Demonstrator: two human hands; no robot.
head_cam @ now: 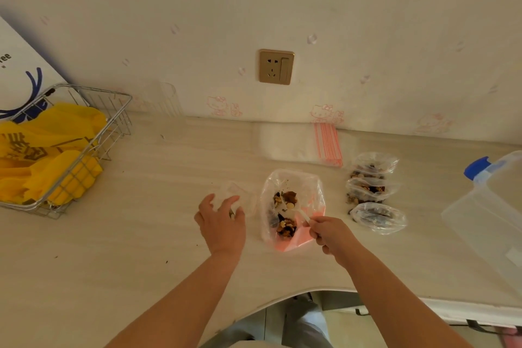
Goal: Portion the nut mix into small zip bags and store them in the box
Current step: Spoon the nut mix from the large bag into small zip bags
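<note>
A large clear bag of nut mix (285, 206) lies open in the middle of the pale table (141, 248). My right hand (332, 234) grips a small white plastic spoon (302, 215) whose tip reaches into the nuts. To the left, my left hand (221, 217) holds a small clear zip bag (234, 192) by its mouth. Three filled small bags (372, 192) lie in a column to the right. A stack of unused zip bags (299, 144) with red seal lines lies by the wall. The clear plastic box (491, 206) with a blue latch stands at the right edge.
A wire basket (84, 138) with yellow plastic bags sits at the left, a white cardboard box behind it. A wall socket (276, 66) is above the table. Crumbs dot the table. The table's front edge curves inward near my body.
</note>
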